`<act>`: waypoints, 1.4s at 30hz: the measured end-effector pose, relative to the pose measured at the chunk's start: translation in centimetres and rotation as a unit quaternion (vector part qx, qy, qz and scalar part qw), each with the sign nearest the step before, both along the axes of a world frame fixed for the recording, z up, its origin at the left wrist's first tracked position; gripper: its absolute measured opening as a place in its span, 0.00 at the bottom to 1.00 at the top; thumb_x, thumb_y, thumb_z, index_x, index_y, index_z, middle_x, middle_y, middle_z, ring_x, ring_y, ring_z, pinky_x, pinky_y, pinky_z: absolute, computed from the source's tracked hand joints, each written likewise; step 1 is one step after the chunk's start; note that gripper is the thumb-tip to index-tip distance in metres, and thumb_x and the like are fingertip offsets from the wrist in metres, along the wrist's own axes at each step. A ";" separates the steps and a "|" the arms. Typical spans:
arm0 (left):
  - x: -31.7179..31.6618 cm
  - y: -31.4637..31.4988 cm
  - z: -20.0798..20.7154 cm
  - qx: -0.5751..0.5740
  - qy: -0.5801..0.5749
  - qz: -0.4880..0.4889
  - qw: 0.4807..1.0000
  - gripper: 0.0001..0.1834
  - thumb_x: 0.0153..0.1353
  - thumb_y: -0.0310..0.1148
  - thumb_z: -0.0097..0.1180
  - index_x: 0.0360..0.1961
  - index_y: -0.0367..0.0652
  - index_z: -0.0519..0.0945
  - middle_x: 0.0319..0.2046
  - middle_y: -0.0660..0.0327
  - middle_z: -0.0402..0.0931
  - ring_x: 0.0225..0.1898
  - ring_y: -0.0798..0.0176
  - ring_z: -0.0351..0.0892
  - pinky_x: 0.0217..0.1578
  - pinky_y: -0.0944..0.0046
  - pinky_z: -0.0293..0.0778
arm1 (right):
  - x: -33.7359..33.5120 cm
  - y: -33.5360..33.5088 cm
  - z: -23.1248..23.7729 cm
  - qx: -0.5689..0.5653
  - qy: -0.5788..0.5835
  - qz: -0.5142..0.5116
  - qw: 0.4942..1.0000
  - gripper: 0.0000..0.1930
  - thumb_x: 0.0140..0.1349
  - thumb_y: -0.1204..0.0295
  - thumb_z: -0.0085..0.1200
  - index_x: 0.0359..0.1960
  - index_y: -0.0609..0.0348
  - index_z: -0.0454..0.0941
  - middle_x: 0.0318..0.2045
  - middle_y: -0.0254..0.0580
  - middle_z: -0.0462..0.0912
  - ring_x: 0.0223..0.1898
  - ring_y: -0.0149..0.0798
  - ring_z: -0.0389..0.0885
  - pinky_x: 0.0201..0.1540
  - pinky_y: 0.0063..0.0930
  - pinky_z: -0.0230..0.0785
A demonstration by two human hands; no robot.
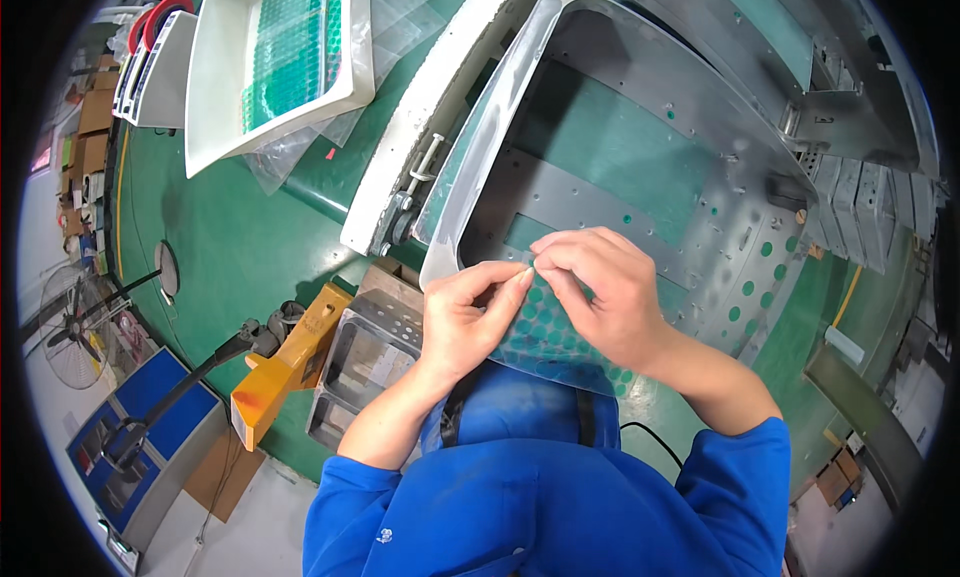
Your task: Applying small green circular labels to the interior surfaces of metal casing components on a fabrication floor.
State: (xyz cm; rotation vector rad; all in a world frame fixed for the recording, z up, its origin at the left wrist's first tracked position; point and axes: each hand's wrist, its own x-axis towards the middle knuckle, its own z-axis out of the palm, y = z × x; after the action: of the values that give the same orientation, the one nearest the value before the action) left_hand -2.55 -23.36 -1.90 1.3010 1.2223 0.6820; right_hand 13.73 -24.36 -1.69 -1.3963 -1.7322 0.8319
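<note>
A clear sheet of green round stickers (pixel 548 339) hangs in front of my body, at the near end of a large grey metal housing (pixel 610 192). My left hand (pixel 470 315) is closed in a pinch at the sheet's upper edge. Right beside it, my right hand (pixel 603 295) pinches with thumb and forefinger, and the fingertips of both hands nearly meet. Whatever lies between the right fingertips is too small to make out. Several green round stickers (pixel 765 249) dot the housing's right inner wall, with a few small ones on its bottom plate.
At the upper left a white tray (pixel 222 127) holds more green sticker sheets. A white beam (pixel 400 127) with a bolt runs along the housing's left side. Left of me are a yellow metal part (pixel 300 352) and a grey metal frame (pixel 365 362). A fan (pixel 75 327) stands far left.
</note>
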 end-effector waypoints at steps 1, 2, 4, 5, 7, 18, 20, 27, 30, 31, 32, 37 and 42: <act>0.0 0.1 -0.2 -0.005 -0.004 0.007 1.000 0.04 0.52 0.24 0.56 0.30 0.35 0.78 0.20 0.63 0.76 0.22 0.77 0.71 0.22 0.77 0.67 | 0.0 0.2 -0.1 0.010 -0.029 0.005 1.000 0.05 0.47 0.81 0.52 0.28 0.61 0.73 0.29 0.41 0.77 0.33 0.45 0.76 0.35 0.30 0.67; -0.1 0.0 -0.4 -0.010 -0.009 0.014 1.000 0.04 0.52 0.24 0.56 0.29 0.35 0.78 0.20 0.62 0.76 0.21 0.76 0.71 0.22 0.76 0.67 | 0.0 0.5 -0.1 -0.004 0.007 0.001 1.000 0.04 0.48 0.81 0.51 0.27 0.62 0.72 0.29 0.42 0.77 0.33 0.42 0.76 0.36 0.28 0.67; -0.2 0.2 -0.8 0.035 0.015 0.016 0.999 0.04 0.51 0.23 0.56 0.29 0.35 0.78 0.20 0.61 0.76 0.21 0.74 0.73 0.22 0.75 0.68 | 0.2 1.4 0.0 -0.027 0.077 -0.005 0.997 0.02 0.50 0.81 0.50 0.26 0.64 0.71 0.30 0.44 0.78 0.33 0.37 0.77 0.38 0.24 0.66; -0.4 0.4 -1.0 0.083 0.044 0.011 0.996 0.04 0.50 0.23 0.56 0.28 0.35 0.78 0.21 0.60 0.76 0.21 0.72 0.74 0.22 0.74 0.69 | 0.4 2.7 -0.5 -0.073 0.112 -0.038 0.990 0.02 0.52 0.79 0.49 0.27 0.65 0.72 0.30 0.41 0.77 0.31 0.31 0.75 0.37 0.23 0.66; -0.2 0.8 -1.0 0.167 0.077 -0.022 0.983 0.03 0.49 0.22 0.56 0.27 0.34 0.78 0.22 0.55 0.76 0.21 0.63 0.77 0.24 0.71 0.71 | 2.2 6.9 -4.8 -0.125 0.169 -0.097 0.973 0.03 0.50 0.79 0.48 0.27 0.64 0.73 0.26 0.38 0.77 0.31 0.29 0.76 0.34 0.22 0.67; -0.6 1.2 -3.6 0.355 -0.008 -0.189 0.916 0.08 0.42 0.17 0.57 0.26 0.33 0.75 0.21 0.55 0.76 0.19 0.60 0.76 0.17 0.69 0.69 | 4.5 17.8 -15.4 -0.295 -0.167 -0.048 0.940 0.11 0.45 0.74 0.50 0.29 0.70 0.75 0.31 0.59 0.77 0.38 0.53 0.76 0.38 0.36 0.68; -0.7 1.3 -3.8 0.355 -0.015 -0.194 0.914 0.07 0.42 0.18 0.57 0.26 0.33 0.75 0.21 0.55 0.76 0.18 0.60 0.76 0.17 0.70 0.70 | 4.5 18.0 -16.6 -0.294 -0.196 -0.043 0.934 0.10 0.47 0.73 0.52 0.34 0.59 0.76 0.30 0.47 0.78 0.34 0.42 0.75 0.37 0.31 0.67; -0.9 1.4 -4.2 0.359 -0.030 -0.192 0.913 0.11 0.39 0.20 0.59 0.29 0.33 0.76 0.21 0.56 0.75 0.17 0.63 0.74 0.15 0.71 0.67 | 4.2 18.3 -15.2 -0.299 -0.231 0.012 0.926 0.12 0.52 0.63 0.48 0.37 0.48 0.78 0.37 0.41 0.78 0.40 0.45 0.76 0.38 0.31 0.69; -1.0 1.4 -4.2 0.359 -0.027 -0.195 0.912 0.12 0.39 0.20 0.59 0.29 0.33 0.77 0.21 0.57 0.75 0.18 0.64 0.74 0.16 0.71 0.68 | 4.3 18.5 -15.1 -0.316 -0.261 0.033 0.911 0.12 0.53 0.62 0.46 0.37 0.45 0.78 0.37 0.40 0.78 0.39 0.44 0.76 0.37 0.31 0.69; -1.0 1.4 -4.2 0.359 -0.026 -0.197 0.912 0.12 0.39 0.20 0.59 0.29 0.33 0.77 0.22 0.57 0.75 0.18 0.64 0.74 0.16 0.71 0.68 | 4.3 18.5 -15.1 -0.313 -0.264 0.029 0.912 0.12 0.53 0.62 0.46 0.37 0.45 0.78 0.37 0.40 0.78 0.39 0.44 0.76 0.38 0.31 0.69; -1.0 1.4 -4.2 0.357 -0.025 -0.199 0.912 0.12 0.39 0.21 0.59 0.29 0.33 0.77 0.22 0.57 0.75 0.18 0.64 0.74 0.16 0.71 0.68 | 4.3 18.5 -15.1 -0.309 -0.266 0.025 0.913 0.12 0.53 0.62 0.46 0.37 0.46 0.78 0.37 0.40 0.78 0.39 0.44 0.76 0.38 0.31 0.69; -1.0 1.4 -4.1 0.358 -0.015 -0.201 0.912 0.12 0.39 0.21 0.59 0.30 0.34 0.77 0.22 0.57 0.75 0.18 0.64 0.74 0.16 0.71 0.68 | 3.8 18.5 -14.2 -0.318 -0.270 0.015 0.908 0.12 0.53 0.61 0.46 0.36 0.47 0.78 0.37 0.40 0.78 0.40 0.44 0.76 0.38 0.32 0.69; -1.0 1.5 -4.1 0.355 -0.017 -0.204 0.912 0.13 0.39 0.21 0.59 0.30 0.34 0.77 0.23 0.57 0.75 0.18 0.64 0.74 0.16 0.71 0.68 | 3.7 18.3 -13.6 -0.316 -0.278 0.010 0.907 0.13 0.53 0.61 0.45 0.36 0.47 0.78 0.37 0.40 0.78 0.40 0.45 0.76 0.38 0.32 0.69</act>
State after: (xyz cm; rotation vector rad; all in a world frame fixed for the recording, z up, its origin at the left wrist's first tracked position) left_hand -3.56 -21.91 -5.97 2.0601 0.6328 0.8687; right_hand 17.41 -6.02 -15.30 -2.2231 -1.9784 1.1514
